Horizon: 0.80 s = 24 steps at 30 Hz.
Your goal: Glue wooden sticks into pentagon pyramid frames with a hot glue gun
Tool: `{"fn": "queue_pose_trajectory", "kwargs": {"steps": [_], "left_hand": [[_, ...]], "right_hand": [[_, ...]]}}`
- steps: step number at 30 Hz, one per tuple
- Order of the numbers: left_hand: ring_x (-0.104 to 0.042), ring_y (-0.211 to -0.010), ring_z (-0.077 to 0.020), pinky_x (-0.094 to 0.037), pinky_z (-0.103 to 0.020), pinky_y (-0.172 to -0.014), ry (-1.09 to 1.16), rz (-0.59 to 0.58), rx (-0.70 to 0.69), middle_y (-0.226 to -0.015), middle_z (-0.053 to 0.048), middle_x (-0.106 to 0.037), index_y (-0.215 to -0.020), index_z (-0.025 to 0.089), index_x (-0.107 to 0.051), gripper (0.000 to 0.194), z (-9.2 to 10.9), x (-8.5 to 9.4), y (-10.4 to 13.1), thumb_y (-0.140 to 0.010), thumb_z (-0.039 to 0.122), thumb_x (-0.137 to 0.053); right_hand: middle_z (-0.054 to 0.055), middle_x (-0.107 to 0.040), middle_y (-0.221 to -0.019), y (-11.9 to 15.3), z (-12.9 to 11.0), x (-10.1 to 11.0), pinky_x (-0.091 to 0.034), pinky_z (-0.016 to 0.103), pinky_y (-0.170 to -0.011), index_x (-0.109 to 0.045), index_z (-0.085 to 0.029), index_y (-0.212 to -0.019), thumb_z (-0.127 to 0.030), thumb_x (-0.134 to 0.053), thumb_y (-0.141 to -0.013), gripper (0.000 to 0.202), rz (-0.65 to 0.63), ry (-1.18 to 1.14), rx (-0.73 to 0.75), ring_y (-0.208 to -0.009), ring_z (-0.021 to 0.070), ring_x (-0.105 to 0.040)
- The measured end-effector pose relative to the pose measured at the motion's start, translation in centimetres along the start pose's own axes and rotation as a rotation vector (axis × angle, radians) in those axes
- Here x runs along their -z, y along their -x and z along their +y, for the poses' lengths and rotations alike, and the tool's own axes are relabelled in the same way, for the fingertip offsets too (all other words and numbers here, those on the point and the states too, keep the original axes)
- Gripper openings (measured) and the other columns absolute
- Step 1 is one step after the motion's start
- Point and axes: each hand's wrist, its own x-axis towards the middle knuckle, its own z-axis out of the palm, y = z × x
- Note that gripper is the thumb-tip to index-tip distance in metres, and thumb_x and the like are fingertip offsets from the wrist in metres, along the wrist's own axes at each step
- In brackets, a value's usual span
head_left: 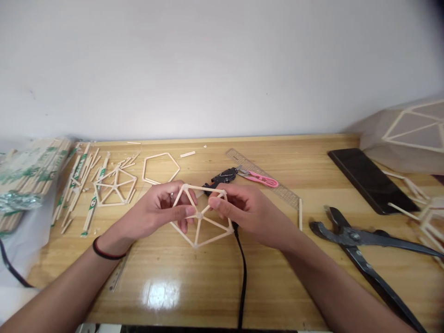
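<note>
Held up in front of me is a pentagon frame of wooden sticks (214,240), its spokes meeting at a hub in the middle. My left hand (163,208) pinches the frame's left side, thumb lying near the hub. Fingers of my right hand (239,208) are closed on its upper right corner. Behind the frame lies a black glue gun (222,178), its cable (244,268) running toward the front edge. A similar spoked pentagon (115,187) rests on the table to the left, beside a plain pentagon without spokes (161,155).
Pink-handled scissors (260,178) lie on a clear ruler (284,192). Large cutters (357,238) and a black phone (371,180) are on the right, near more stick frames (433,217). Loose chopsticks (79,185) and bagged bundles (38,171) fill the left. A wall stands behind.
</note>
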Motion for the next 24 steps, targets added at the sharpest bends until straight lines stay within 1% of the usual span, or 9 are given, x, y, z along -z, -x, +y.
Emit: {"fn": "queue_pose_trajectory", "kwargs": {"steps": [2,5,8,11,14,16,18,21,24], "left_hand": [[-0.072,-0.06,-0.0123,-0.062,-0.022,-0.061,0.047,0.014,-0.048,-0.072,0.0,-0.073,-0.092,0.016,-0.067,0.017,-0.2,0.0,0.0,-0.095,0.028,-0.078],[-0.076,-0.062,-0.0138,-0.065,-0.024,-0.062,0.099,0.101,-0.148,-0.076,0.003,-0.075,-0.101,0.02,-0.061,0.018,-0.4,-0.1,0.0,-0.098,0.029,-0.076],[-0.078,-0.061,-0.0143,-0.065,-0.023,-0.061,0.096,0.145,-0.202,-0.078,0.005,-0.073,-0.102,0.022,-0.056,0.023,-0.5,-0.2,0.0,-0.097,0.03,-0.076],[-0.078,-0.06,-0.0141,-0.064,-0.021,-0.058,0.082,0.119,-0.196,-0.086,0.005,-0.072,-0.103,0.023,-0.052,0.027,-0.5,-0.4,0.0,-0.097,0.031,-0.077],[-0.078,-0.06,-0.014,-0.065,-0.021,-0.057,0.091,0.063,-0.165,-0.093,0.004,-0.072,-0.121,0.027,-0.051,0.036,-0.5,-0.4,0.1,-0.096,0.026,-0.078],[-0.078,-0.063,-0.0139,-0.066,-0.022,-0.059,0.076,0.041,-0.145,-0.095,0.002,-0.073,-0.133,0.028,-0.05,0.047,-0.6,-0.3,0.2,-0.096,0.022,-0.078],[-0.077,-0.064,-0.0135,-0.066,-0.022,-0.06,0.031,0.04,-0.159,-0.093,0.002,-0.073,-0.132,0.026,-0.054,0.045,-0.7,-0.2,0.3,-0.095,0.021,-0.078],[-0.075,-0.063,-0.0122,-0.064,-0.02,-0.057,-0.086,0.094,-0.238,-0.091,0.002,-0.069,-0.12,0.023,-0.06,0.033,-1.0,-0.1,0.3,-0.093,0.022,-0.08],[-0.073,-0.061,-0.0106,-0.058,-0.018,-0.052,-0.257,0.226,-0.322,-0.093,0.002,-0.07,-0.117,0.023,-0.059,0.031,-1.4,-0.1,0.3,-0.093,0.023,-0.08]], "right_hand": [[-0.003,-0.059,-0.078,0.0,-0.1,-0.1,-0.041,0.026,-0.062,-0.067,-0.022,-0.087,-0.046,-0.066,-0.101,0.028,0.008,-0.045,0.028,-0.07,0.0138,-0.052],[0.001,-0.071,-0.095,0.1,-0.2,-0.2,-0.05,0.027,-0.076,-0.072,-0.023,-0.1,-0.041,-0.069,-0.099,0.018,-0.004,-0.151,0.051,-0.086,0.0166,-0.064],[0.003,-0.075,-0.098,0.2,-0.2,-0.5,-0.053,0.029,-0.076,-0.073,-0.023,-0.104,-0.043,-0.078,-0.091,0.025,-0.03,-0.266,-0.062,-0.086,0.0187,-0.07],[0.001,-0.075,-0.089,0.2,-0.4,-1.0,-0.055,0.029,-0.074,-0.072,-0.022,-0.098,-0.039,-0.084,-0.085,0.024,-0.093,-0.328,-0.151,-0.082,0.0186,-0.07],[-0.001,-0.071,-0.081,0.1,-0.8,-1.1,-0.053,0.027,-0.071,-0.071,-0.021,-0.088,-0.033,-0.082,-0.086,0.017,-0.182,-0.353,-0.152,-0.077,0.0163,-0.066],[-0.002,-0.065,-0.076,0.1,-0.9,-0.9,-0.046,0.024,-0.064,-0.07,-0.02,-0.084,-0.031,-0.08,-0.086,0.015,-0.211,-0.313,-0.154,-0.07,0.0136,-0.059],[-0.004,-0.059,-0.07,0.1,-1.0,-0.5,-0.037,0.023,-0.057,-0.069,-0.02,-0.081,-0.028,-0.08,-0.085,0.014,-0.219,-0.239,-0.147,-0.063,0.0113,-0.05],[-0.005,-0.058,-0.067,0.2,-0.9,-0.1,-0.032,0.024,-0.055,-0.072,-0.019,-0.081,-0.029,-0.081,-0.083,0.013,-0.18,-0.156,-0.152,-0.061,0.0107,-0.047],[-0.002,-0.068,-0.072,0.2,-0.7,0.1,-0.04,0.026,-0.059,-0.076,-0.02,-0.088,-0.035,-0.081,-0.085,0.016,-0.072,-0.142,-0.194,-0.065,0.0141,-0.058]]}}
